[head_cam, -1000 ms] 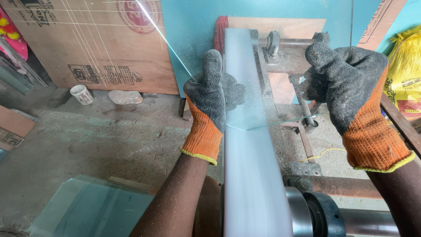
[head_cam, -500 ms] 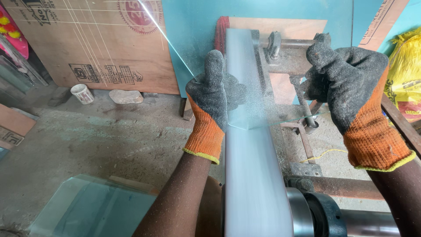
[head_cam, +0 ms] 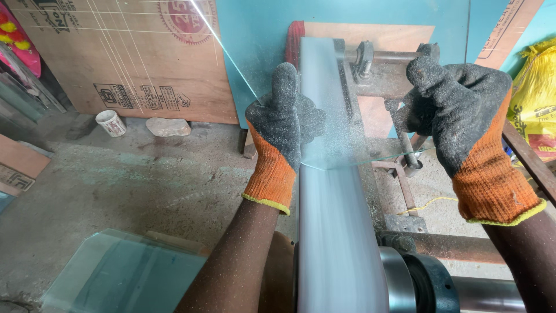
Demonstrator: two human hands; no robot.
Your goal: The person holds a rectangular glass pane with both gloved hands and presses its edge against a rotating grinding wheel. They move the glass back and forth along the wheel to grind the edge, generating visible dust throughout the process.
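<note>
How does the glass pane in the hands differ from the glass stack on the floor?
The pane, held upright by the left hand and right hand, meets the sanding belt with its bottom edge; the stack lies untouched. The pane looks near-clear, the stack greenish. Both are flat glass.

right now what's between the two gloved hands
In the head view, the glass sheet spans from left hand to right hand, its lower edge on the pale sanding belt.

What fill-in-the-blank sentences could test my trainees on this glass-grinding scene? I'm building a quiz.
1. Both hands wear grey and ____ gloves.
2. The left hand and right hand hold a clear pane of ____.
3. The pane's lower edge meets the moving ____ between the hands.
4. A small white ____ stands on the floor beside the stone.

Missing words: orange; glass; belt; cup
</note>
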